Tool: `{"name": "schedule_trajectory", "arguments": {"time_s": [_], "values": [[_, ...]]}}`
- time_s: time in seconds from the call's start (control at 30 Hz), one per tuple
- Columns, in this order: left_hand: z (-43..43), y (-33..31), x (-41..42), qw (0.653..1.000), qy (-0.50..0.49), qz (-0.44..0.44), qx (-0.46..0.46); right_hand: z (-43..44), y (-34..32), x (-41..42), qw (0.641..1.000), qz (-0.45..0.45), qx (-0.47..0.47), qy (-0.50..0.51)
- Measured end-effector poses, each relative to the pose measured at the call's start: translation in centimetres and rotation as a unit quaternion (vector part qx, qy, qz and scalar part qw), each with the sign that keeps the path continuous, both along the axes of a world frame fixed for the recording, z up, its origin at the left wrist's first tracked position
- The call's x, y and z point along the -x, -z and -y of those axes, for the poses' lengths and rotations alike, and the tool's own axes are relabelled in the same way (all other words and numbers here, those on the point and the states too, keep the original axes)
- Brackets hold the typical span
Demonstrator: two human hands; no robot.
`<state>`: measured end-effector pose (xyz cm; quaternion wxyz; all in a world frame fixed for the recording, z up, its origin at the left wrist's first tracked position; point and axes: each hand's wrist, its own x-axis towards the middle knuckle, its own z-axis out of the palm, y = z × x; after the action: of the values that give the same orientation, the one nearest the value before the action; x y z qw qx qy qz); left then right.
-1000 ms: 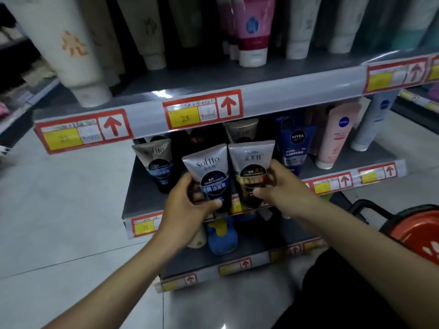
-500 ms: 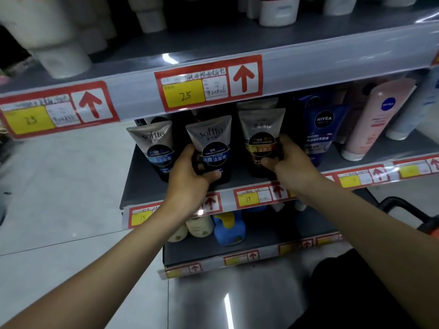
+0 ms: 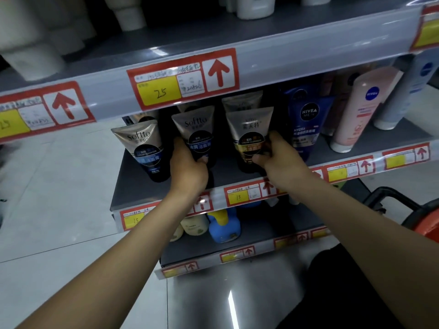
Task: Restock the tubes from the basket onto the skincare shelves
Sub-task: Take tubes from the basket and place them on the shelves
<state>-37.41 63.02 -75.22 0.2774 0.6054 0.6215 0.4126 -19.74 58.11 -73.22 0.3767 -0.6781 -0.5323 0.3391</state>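
Note:
My left hand (image 3: 188,169) grips a silver and black Softto tube with a blue label (image 3: 196,131), standing cap down on the grey middle shelf (image 3: 140,188). My right hand (image 3: 278,160) grips a matching Softto tube with a gold label (image 3: 249,131) just to its right. A third Softto tube (image 3: 145,148) stands alone at the left. More of these tubes stand behind the held ones. Part of the red basket (image 3: 427,222) with its black handle shows at the right edge.
Blue Nivea Men tubes (image 3: 306,119) and a pink Nivea bottle (image 3: 363,108) stand right of my right hand. The upper shelf (image 3: 285,55) overhangs with white tubes. Below, a blue bottle (image 3: 223,226) and cream bottles sit. Pale floor tiles lie to the left.
Both hands have pushed the two tubes further back onto the middle shelf and set them upright. The view has moved closer and lower.

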Motion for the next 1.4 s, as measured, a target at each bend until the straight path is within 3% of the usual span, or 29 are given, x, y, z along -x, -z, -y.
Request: {"name": "schedule_trajectory", "arguments": {"time_s": [0.47,0.53,0.6,0.73,0.87,1.2,1.4], "values": [[1.1,-1.5,-0.9,0.995,-0.057,-0.041,0.069,1.9,-1.7,0.4,0.998,0.016,0.056,-0.003],[4.1,-2.4,-0.9,0.998,-0.028,-0.029,0.052,3.3,-2.5,0.6,0.997,0.057,0.06,0.002],[7.7,-3.6,-1.2,0.997,0.031,-0.071,0.024,5.4,-3.4,0.3,0.993,0.11,0.046,-0.014],[11.9,-5.9,-3.3,0.953,0.149,-0.25,-0.088,10.6,-4.7,-2.2,0.964,0.264,-0.017,-0.019],[14.4,-8.0,-8.1,0.905,0.232,-0.328,-0.139,15.9,-5.4,-6.6,0.936,0.348,0.021,0.048],[22.0,-7.8,-24.5,0.801,0.435,-0.346,-0.225,29.3,-5.4,-17.1,0.894,0.375,0.104,0.221],[25.5,-6.2,-31.7,0.773,0.493,-0.327,-0.229,34.9,-3.1,-22.2,0.883,0.345,0.148,0.283]]}}
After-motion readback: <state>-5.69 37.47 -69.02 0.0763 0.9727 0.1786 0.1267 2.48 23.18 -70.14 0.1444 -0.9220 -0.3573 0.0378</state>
